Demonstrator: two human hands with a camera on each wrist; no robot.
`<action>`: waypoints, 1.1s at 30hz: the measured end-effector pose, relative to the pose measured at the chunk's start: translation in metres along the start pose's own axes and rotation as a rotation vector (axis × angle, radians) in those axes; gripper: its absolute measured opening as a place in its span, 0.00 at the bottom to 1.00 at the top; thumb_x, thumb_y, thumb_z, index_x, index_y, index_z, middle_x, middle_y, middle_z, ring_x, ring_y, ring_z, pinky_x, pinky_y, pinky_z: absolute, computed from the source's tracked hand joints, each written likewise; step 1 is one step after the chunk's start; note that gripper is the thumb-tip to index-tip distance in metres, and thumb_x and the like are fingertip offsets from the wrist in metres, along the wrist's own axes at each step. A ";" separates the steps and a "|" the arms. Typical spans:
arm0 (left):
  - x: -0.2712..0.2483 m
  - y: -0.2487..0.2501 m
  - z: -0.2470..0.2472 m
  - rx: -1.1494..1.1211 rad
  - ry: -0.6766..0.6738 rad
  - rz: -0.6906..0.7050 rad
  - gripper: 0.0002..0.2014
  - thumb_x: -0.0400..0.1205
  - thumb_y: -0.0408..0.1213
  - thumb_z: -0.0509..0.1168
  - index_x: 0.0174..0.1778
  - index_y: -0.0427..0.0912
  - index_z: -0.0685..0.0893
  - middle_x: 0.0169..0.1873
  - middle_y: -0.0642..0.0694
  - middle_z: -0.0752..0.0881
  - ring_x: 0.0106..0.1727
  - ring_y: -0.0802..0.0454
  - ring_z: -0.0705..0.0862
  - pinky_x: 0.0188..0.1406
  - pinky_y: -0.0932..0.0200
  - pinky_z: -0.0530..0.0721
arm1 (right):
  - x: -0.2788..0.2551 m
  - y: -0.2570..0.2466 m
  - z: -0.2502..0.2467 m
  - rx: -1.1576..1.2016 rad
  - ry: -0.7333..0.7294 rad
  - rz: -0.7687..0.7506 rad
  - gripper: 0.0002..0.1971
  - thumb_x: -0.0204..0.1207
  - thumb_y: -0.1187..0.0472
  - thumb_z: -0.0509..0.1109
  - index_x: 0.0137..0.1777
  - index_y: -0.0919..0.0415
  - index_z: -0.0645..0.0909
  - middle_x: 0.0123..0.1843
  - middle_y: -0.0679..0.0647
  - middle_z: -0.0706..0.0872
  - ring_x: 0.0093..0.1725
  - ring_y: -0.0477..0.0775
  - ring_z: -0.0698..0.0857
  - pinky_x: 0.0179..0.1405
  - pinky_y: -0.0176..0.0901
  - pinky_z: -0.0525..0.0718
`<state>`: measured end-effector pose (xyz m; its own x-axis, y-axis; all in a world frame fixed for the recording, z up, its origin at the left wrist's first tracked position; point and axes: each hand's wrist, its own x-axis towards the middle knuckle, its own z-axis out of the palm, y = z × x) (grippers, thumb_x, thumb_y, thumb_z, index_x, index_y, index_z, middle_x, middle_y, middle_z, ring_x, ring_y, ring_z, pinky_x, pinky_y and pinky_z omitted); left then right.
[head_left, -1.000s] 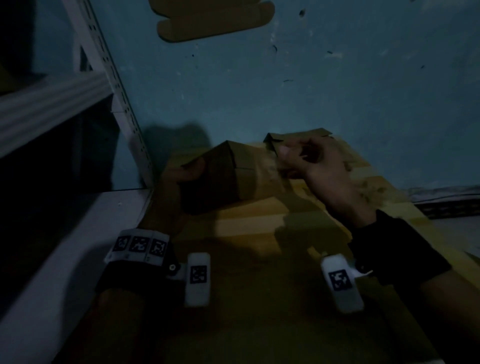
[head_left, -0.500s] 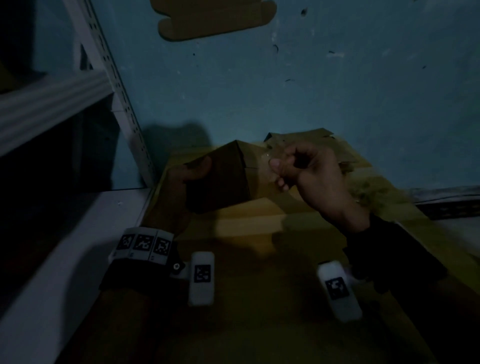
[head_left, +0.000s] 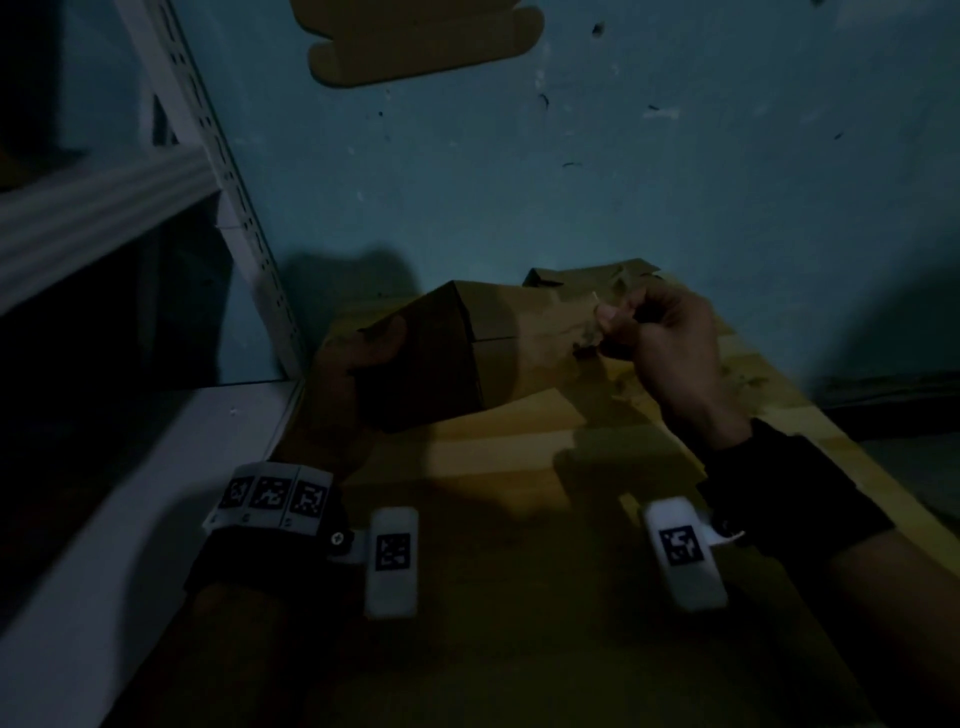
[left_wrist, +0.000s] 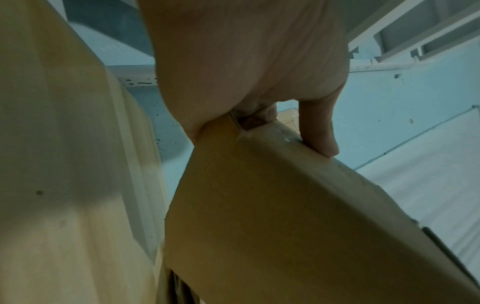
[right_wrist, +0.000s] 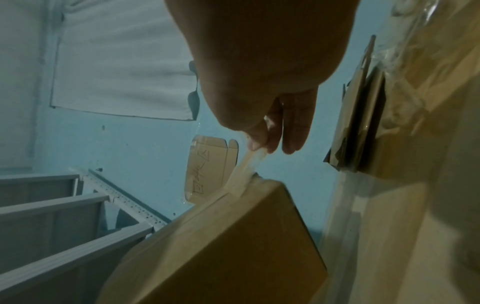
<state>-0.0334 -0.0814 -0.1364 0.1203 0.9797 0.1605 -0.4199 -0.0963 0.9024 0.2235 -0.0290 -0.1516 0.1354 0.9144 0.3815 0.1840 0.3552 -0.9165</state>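
Over the far-left part of the wooden table I have the cardboard box tilted, one long edge turned up toward the teal wall. The light is poor, and I cannot tell whether the box's low corner rests on the wood or hangs just above it.

My left hand grips the box's left end. The head view shows the thumb laid across the dark near face. The left wrist view shows one finger curled over the top edge and pressing on it. The remaining fingers are hidden behind the board.

My right hand sits at the box's right end, close to it. Its thumb and first finger pinch a strip of clear tape, and the other fingers are curled in beside them. In the right wrist view the strip runs from the fingertips down to the box's upper corner, where it is stuck to the cardboard.

Folded cardboard pieces lie at the table's far end against the wall, just behind the box. A flat cardboard cutout hangs high on the wall. To the left stands a metal shelving rack. Crumpled clear film shows on the table in the right wrist view.
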 end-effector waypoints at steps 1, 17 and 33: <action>-0.002 0.001 0.002 -0.011 -0.008 0.006 0.33 0.39 0.59 0.87 0.39 0.49 0.96 0.43 0.48 0.94 0.45 0.49 0.93 0.37 0.56 0.90 | 0.001 0.001 0.000 -0.004 0.018 0.013 0.13 0.82 0.61 0.72 0.34 0.56 0.79 0.36 0.57 0.89 0.43 0.66 0.91 0.50 0.68 0.91; -0.008 0.000 0.008 -0.123 0.117 0.080 0.02 0.50 0.43 0.75 0.16 0.54 0.89 0.24 0.57 0.89 0.27 0.63 0.89 0.23 0.68 0.84 | 0.005 0.001 -0.005 0.480 0.271 0.344 0.04 0.87 0.70 0.63 0.56 0.71 0.78 0.37 0.60 0.80 0.32 0.51 0.83 0.29 0.40 0.86; -0.003 0.003 -0.008 -0.136 -0.021 -0.121 0.24 0.51 0.49 0.86 0.41 0.43 0.95 0.45 0.43 0.93 0.45 0.44 0.92 0.41 0.46 0.92 | -0.013 0.000 0.008 0.260 -0.302 0.117 0.20 0.90 0.61 0.60 0.36 0.69 0.78 0.35 0.64 0.80 0.35 0.51 0.82 0.45 0.35 0.85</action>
<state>-0.0421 -0.0830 -0.1377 0.1953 0.9787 0.0640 -0.5191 0.0478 0.8534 0.2142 -0.0397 -0.1576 -0.1582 0.9538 0.2556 -0.0729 0.2468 -0.9663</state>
